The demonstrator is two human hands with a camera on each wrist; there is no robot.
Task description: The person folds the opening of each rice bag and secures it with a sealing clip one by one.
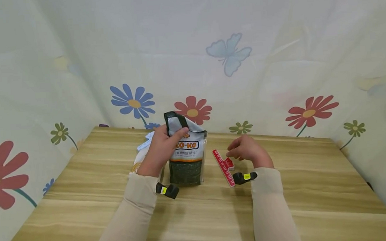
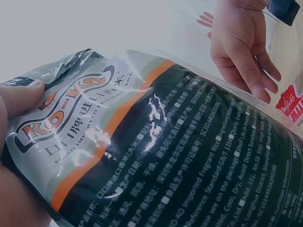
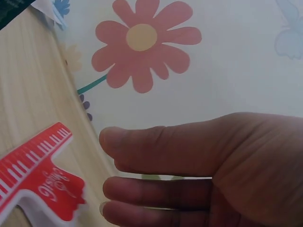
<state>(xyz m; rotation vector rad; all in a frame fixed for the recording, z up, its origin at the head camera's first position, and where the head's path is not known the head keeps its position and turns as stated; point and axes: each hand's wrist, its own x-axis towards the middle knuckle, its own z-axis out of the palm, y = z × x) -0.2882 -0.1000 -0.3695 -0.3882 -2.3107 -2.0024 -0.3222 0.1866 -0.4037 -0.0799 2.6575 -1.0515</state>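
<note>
My left hand (image 1: 161, 147) grips the upper left part of a KO-KO rice bag (image 1: 187, 169), thumb across its front. The bag stands upright, its dark folded top leaning to the left. In the left wrist view the rice bag (image 2: 156, 142) fills most of the picture, silver above and dark green below an orange stripe. A red clip (image 1: 224, 167) with white piano-key marks lies on the table to the right of the bag. Just above and right of the clip hovers my right hand (image 1: 249, 150), holding nothing. The right wrist view shows its straight fingers apart from the red clip (image 3: 42, 175).
Behind my left hand a light blue clip-like piece (image 1: 145, 142) and a white packet (image 1: 138, 161) are partly hidden. The wooden table (image 1: 318, 186) ends at a flower-printed curtain (image 1: 270, 66) at the back and sides.
</note>
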